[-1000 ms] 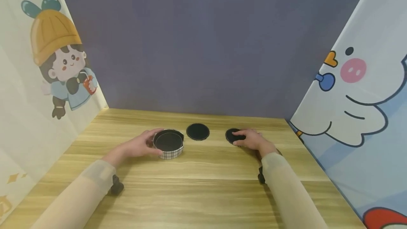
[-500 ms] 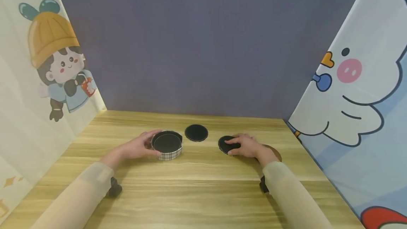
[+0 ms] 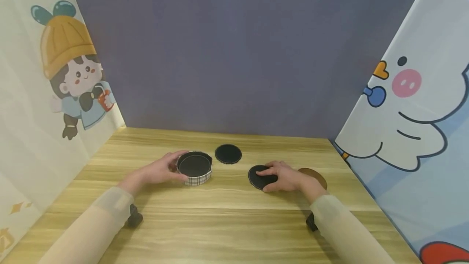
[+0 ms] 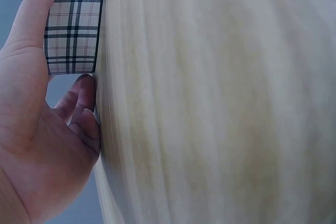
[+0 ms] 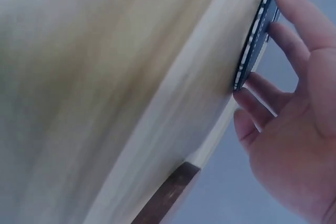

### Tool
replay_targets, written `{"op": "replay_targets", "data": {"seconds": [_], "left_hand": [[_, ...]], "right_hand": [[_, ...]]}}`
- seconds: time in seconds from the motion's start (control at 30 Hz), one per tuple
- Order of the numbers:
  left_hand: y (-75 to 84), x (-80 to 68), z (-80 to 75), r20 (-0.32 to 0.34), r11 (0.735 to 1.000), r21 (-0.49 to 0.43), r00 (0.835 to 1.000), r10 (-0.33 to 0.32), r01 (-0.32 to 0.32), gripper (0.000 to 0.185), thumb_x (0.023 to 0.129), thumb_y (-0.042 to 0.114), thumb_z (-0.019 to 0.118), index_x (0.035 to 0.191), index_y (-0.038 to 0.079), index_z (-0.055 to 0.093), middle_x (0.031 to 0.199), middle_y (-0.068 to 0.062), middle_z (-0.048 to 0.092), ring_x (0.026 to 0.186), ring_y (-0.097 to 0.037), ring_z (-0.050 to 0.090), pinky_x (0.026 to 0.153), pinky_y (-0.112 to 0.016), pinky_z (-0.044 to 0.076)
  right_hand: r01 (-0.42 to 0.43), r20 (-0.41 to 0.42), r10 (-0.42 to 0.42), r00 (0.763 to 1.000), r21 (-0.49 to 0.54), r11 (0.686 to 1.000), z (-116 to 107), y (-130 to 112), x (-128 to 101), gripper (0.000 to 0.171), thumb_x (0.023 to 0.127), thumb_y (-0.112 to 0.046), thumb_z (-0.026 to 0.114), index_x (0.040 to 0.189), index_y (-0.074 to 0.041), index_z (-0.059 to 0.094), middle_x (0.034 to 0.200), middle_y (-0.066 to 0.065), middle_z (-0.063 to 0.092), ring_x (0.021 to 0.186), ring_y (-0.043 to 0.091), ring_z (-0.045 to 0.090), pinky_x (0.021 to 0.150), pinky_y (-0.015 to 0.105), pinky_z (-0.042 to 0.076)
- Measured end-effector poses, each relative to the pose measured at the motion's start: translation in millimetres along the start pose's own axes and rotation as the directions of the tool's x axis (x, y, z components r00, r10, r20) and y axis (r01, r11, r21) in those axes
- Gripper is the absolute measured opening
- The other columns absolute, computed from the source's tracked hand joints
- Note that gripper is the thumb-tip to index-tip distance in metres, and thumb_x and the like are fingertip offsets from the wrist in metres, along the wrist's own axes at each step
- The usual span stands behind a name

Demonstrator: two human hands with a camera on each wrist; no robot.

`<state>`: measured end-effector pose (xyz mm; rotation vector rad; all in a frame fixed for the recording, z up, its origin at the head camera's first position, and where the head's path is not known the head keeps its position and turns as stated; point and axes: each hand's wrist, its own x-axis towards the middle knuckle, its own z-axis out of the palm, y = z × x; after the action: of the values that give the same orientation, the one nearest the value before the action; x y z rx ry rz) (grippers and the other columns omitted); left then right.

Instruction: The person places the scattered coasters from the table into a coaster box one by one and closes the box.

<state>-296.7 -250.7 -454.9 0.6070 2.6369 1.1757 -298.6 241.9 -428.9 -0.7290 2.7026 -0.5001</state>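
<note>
My left hand (image 3: 165, 169) grips the left side of a round plaid box (image 3: 194, 169), thumb and fingers curled round its wall. The box is open at the top with a dark inside. In the left wrist view the thumb lies along the plaid wall (image 4: 73, 24) of the box. My right hand (image 3: 280, 176) rests with fairly straight fingers on a black disc (image 3: 257, 177) that lies flat on the wooden table (image 3: 227, 223). The right wrist view shows the black disc (image 5: 256, 38) edge-on under the fingers (image 5: 294, 3). A second black disc (image 3: 228, 154) lies free between box and back wall.
A brown disc (image 3: 318, 176) lies on the table just behind my right wrist; the right wrist view shows the brown disc (image 5: 167, 195) too. Cartoon-printed panels close the left and right sides, and a grey-blue wall stands at the back. A small black object (image 3: 134, 218) sits under my left forearm.
My right hand has slid the black disc toward me and to the left, uncovering the brown disc behind it. The left hand and the plaid box have stayed put.
</note>
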Motion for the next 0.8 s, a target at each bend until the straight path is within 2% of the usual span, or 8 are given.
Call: {"op": "replay_targets", "data": {"seconds": [0.27, 0.57, 0.7, 0.8], "left_hand": [[2.7, -1.7, -0.1, -0.002, 1.0, 0.02, 1.0, -0.011, 0.011, 0.11, 0.089, 0.039, 0.093, 0.174, 0.015, 0.028, 0.154, -0.032, 0.041, 0.124, -0.035, 0.064, 0.113, -0.065, 0.053], [1.4, -0.7, 0.3, 0.002, 1.0, 0.011, 1.0, -0.011, 0.011, 0.11, 0.09, 0.039, 0.093, 0.175, 0.017, 0.028, 0.155, -0.032, 0.04, 0.124, -0.034, 0.063, 0.114, -0.066, 0.051], [0.8, -0.3, 0.2, 0.005, 1.0, 0.008, 1.0, -0.011, 0.011, 0.109, 0.09, 0.04, 0.092, 0.175, 0.017, 0.027, 0.154, -0.031, 0.04, 0.124, -0.034, 0.062, 0.113, -0.065, 0.052], [0.5, -0.2, -0.1, 0.006, 1.0, 0.01, 1.0, -0.01, 0.01, 0.109, 0.09, 0.039, 0.092, 0.175, 0.017, 0.028, 0.155, -0.031, 0.039, 0.124, -0.034, 0.062, 0.113, -0.064, 0.052]], "right_hand": [[0.045, 0.019, -0.046, 0.999, 0.036, 0.998, 7, -11, -4, 0.07, 0.09, -0.037, 0.089, 0.155, -0.035, 0.064, 0.173, 0.017, 0.038, 0.155, 0.048, 0.032, 0.118, 0.071, 0.041], [0.07, 0.047, -0.074, 0.996, 0.082, 0.994, 14, -19, -7, 0.07, 0.09, -0.048, 0.091, 0.154, -0.043, 0.063, 0.166, 0.012, 0.04, 0.151, 0.039, 0.035, 0.117, 0.065, 0.044], [0.081, 0.035, -0.083, 0.996, 0.065, 0.995, 15, -22, -7, 0.072, 0.088, -0.05, 0.091, 0.154, -0.041, 0.063, 0.164, 0.013, 0.042, 0.151, 0.04, 0.038, 0.117, 0.068, 0.043], [0.092, 0.026, -0.093, 0.995, 0.038, 0.995, 15, -22, -5, 0.073, 0.087, -0.05, 0.092, 0.154, -0.04, 0.062, 0.168, 0.014, 0.041, 0.156, 0.044, 0.034, 0.119, 0.072, 0.039]]}}
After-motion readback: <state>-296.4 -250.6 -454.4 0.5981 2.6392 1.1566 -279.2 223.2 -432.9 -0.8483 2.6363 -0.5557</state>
